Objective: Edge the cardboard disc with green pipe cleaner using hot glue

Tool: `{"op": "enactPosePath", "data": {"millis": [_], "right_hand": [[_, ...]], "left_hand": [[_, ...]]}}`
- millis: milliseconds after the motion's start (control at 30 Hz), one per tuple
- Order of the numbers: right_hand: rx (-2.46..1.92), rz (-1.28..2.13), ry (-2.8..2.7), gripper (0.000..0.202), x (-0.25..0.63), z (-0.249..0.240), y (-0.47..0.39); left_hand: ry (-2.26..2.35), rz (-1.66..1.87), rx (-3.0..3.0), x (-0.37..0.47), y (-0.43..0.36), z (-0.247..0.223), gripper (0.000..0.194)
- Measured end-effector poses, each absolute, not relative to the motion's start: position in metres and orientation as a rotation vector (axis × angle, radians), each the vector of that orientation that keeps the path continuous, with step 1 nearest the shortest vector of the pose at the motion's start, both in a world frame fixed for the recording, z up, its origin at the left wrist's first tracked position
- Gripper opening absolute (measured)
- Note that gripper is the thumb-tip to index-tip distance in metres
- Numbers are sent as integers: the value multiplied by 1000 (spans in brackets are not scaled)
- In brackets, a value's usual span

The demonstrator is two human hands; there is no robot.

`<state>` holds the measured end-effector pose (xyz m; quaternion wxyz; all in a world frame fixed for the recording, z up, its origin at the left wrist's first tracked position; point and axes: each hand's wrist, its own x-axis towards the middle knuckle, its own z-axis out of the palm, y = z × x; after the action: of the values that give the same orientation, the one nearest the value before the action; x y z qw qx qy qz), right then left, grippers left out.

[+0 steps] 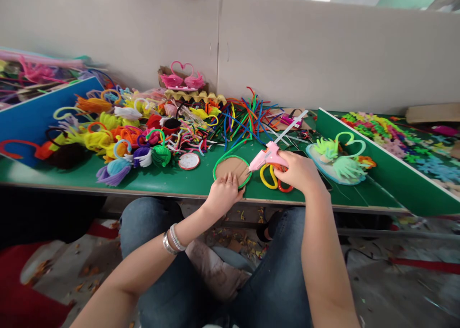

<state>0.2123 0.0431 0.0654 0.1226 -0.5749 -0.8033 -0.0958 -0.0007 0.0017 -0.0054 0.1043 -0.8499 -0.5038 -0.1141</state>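
Note:
A round cardboard disc [224, 167] lies near the front edge of the green table, with a green pipe cleaner [215, 163] running around its rim. The loose end of this pipe cleaner stretches up and right from the disc. My left hand [225, 190] grips the disc at its front edge, fingertips pressed on the cardboard. In my right hand [296, 171] is a pink hot glue gun [265, 156], a clear glue stick [291, 127] poking out of its back. Its nozzle points down at the disc's right rim. Scissors [269, 175] with yellow and orange handles lie beneath the gun.
Colourful pipe-cleaner swans [118, 141] pile up on the left. Loose pipe cleaners [247, 117] spread behind the disc. A small white disc [189, 161] lies left. Green swans on a base [338, 163] stand right, before a green divider [381, 170]. A blue divider [21, 127] is left.

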Motion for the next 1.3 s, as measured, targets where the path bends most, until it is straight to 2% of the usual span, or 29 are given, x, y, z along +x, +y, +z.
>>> {"op": "enactPosePath", "data": {"millis": [300,967,1167,1300], "right_hand": [[-1664,-105,-2393,25,216,64,46],[-1652,-87,-2412,33,218,62,47],[-1662,-85,-2392,22,215,64,45],[-1663,-118,-2359,21,215,65,44]], "left_hand": [[-1507,-323,-2501,0,1,-5,46],[-1500,-325,-2507,-1,1,-6,46],[-1497,-326,-2506,-1,2,-6,47],[-1495,-301,-2512,-1,1,-4,47]]}}
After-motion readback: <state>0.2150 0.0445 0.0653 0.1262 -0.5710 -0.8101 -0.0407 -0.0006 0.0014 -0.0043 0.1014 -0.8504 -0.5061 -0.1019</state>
